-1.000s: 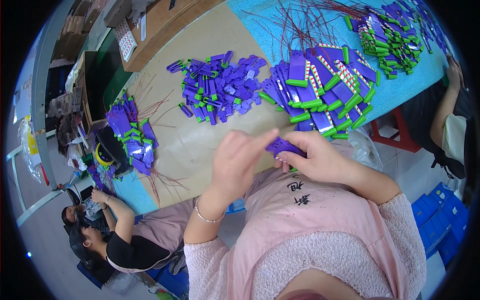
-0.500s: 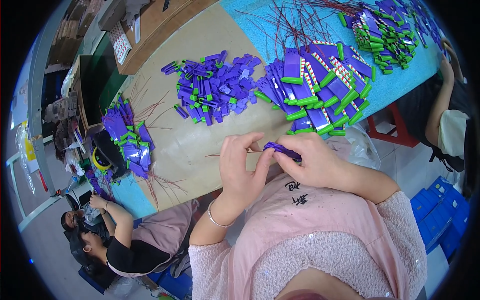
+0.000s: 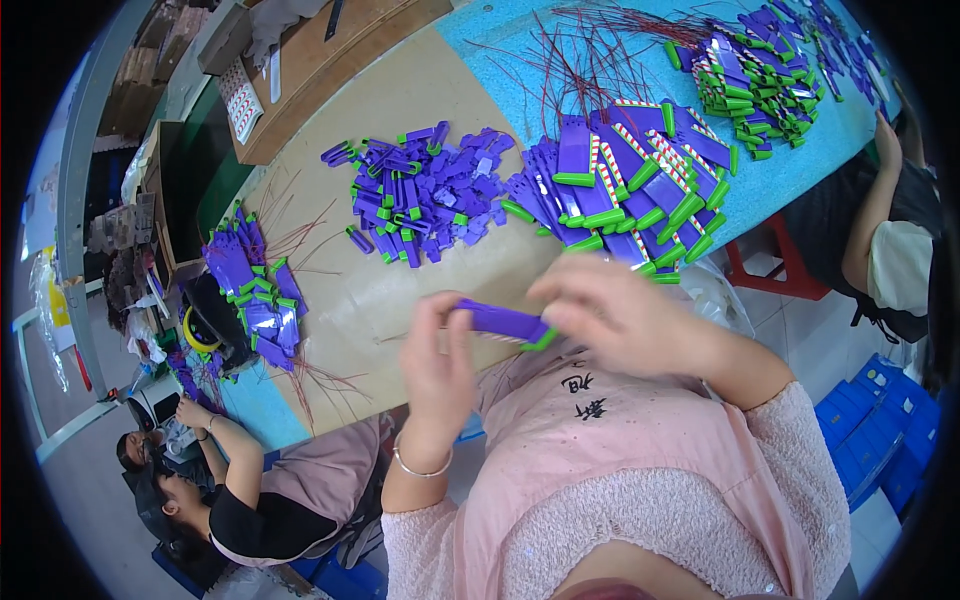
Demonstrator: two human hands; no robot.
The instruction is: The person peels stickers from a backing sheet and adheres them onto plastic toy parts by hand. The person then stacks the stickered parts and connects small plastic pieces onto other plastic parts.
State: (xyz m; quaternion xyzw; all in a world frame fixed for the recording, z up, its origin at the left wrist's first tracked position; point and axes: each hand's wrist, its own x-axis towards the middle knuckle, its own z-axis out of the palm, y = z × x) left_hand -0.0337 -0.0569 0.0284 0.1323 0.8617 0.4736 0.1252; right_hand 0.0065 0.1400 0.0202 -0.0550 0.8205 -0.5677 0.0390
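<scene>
In front of my chest a flat purple plastic piece (image 3: 498, 320) lies level, with a green end and a red-and-white striped edge. My left hand (image 3: 438, 350) grips its left end between thumb and fingers. At the green end is my right hand (image 3: 615, 315), its fingers bent and smeared by motion; whether they pinch the piece is unclear. A thin red wire shows left of my left hand. Beyond my hands, a heap of small purple and green parts (image 3: 430, 190) lies on brown board, and a stack of striped purple pieces with green ends (image 3: 640, 185) lies right of it.
The table has brown board (image 3: 350, 340) and a blue cover (image 3: 770, 195). Red wires (image 3: 560, 60) spread at the back. Another purple-green pile (image 3: 255, 290) lies left. A co-worker (image 3: 270, 500) sits left; another person's arm (image 3: 875, 200) shows right, near a red stool (image 3: 775, 260) and blue crates (image 3: 880, 425).
The piece has turned from end-on between my fingertips to lying sideways, showing its flat purple face. My left hand has moved left and down; my right hand has shifted slightly.
</scene>
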